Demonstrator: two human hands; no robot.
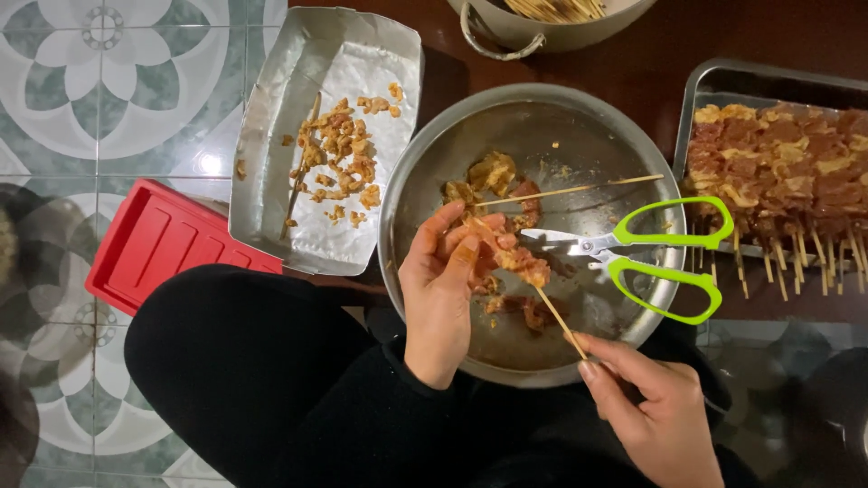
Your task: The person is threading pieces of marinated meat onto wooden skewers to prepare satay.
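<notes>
Two hands work over the steel bowl (425, 172): the left hand (440, 289) pinches marinated meat (515, 258) on the bamboo skewer (559, 321) gripped by the right hand (655, 407), so a slip could jab fingertips or drop meat.

The floor (54, 136) is tiled in pale grey and green, with large white flower patterns set in rings. The glaze is glossy: a bright spot of light reflects off a tile (210, 164) near the middle left. Toward the top right the surface turns to a dark reddish-brown desk (651, 54), dimly lit. The left edge and lower corners fall into shadow. No walls or windows come into view.
</notes>
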